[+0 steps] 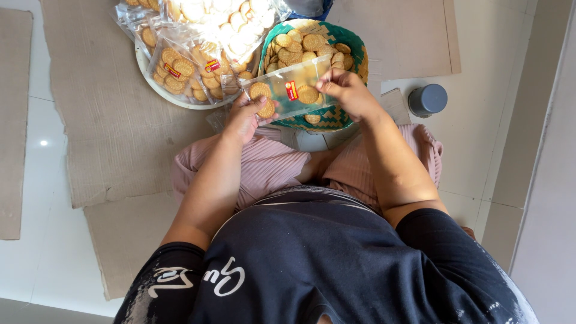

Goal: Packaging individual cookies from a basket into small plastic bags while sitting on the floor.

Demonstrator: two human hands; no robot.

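Note:
A clear plastic bag with a small red label and a few round biscuits inside is held out in front of me. My left hand grips its left end, fingers over a biscuit. My right hand pinches its right end by the opening. Right behind the bag sits a green and tan woven basket full of loose round biscuits.
A white tray at the back left carries several filled biscuit bags. Flat cardboard sheets cover the white tiled floor. A grey round lid or container stands to the right. My legs in pink cloth are folded below.

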